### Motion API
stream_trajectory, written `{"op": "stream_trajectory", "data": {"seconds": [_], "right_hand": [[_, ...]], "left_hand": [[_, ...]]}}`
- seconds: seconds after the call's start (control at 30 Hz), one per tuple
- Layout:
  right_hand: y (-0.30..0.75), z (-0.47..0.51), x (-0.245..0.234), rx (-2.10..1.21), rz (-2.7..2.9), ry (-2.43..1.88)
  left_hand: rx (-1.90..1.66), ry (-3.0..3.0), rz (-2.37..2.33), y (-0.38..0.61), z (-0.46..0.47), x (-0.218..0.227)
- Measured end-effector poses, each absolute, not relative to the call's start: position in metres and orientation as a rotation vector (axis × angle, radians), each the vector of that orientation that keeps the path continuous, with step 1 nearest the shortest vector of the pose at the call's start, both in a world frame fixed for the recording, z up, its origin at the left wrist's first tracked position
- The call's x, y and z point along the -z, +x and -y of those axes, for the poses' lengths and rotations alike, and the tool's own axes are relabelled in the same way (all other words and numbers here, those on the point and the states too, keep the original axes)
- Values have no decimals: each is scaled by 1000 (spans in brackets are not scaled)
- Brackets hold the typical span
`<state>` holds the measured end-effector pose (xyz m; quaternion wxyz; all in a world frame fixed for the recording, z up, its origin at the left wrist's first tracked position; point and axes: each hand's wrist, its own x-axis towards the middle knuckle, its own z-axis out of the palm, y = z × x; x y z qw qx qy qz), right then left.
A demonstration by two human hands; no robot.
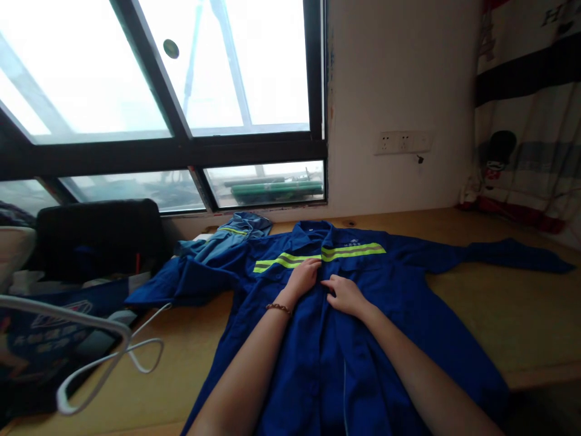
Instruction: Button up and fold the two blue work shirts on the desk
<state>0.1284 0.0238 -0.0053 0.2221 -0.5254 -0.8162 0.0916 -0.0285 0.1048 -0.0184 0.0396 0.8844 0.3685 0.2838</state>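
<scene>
Blue jacket (313, 339) spread on yellowish tabletop (481, 309) below window (254, 79); wall socket (403, 143), curtain (531, 118) to right. Left hand (303, 277) and right hand (347, 295) at jacket front, fingers part-curled; cannot tell whether cloth is pinched.

It looks like a room in a home; a patterned curtain (529, 115) hangs near wall sockets (405, 143); a wooden tabletop (485, 315) runs below a window (175, 109).

Bare forearms (256, 363); brown bracelet (278, 308), bead-like links, around left wrist (287, 299); left hand (304, 276), right hand (345, 295) both bare
</scene>
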Motion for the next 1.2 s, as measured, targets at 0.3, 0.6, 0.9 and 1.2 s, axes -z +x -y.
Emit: {"op": "stream_trajectory", "data": {"seconds": [0.3,0.6,0.9,1.2], "right_hand": [[120,-19,4,-259,2188,-1209],[124,-27,1,-18,1776,-1331],[125,-38,17,-171,1748,-1561],[145,-71,16,-1098,1230,-1288]], "left_hand": [[-1036,2128,-1228,-12,-109,20],[-981,1615,-939,-10,-108,12],[-951,1699,-933,-10,-106,12],[-969,2107,-1193,-14,-115,30]]}}
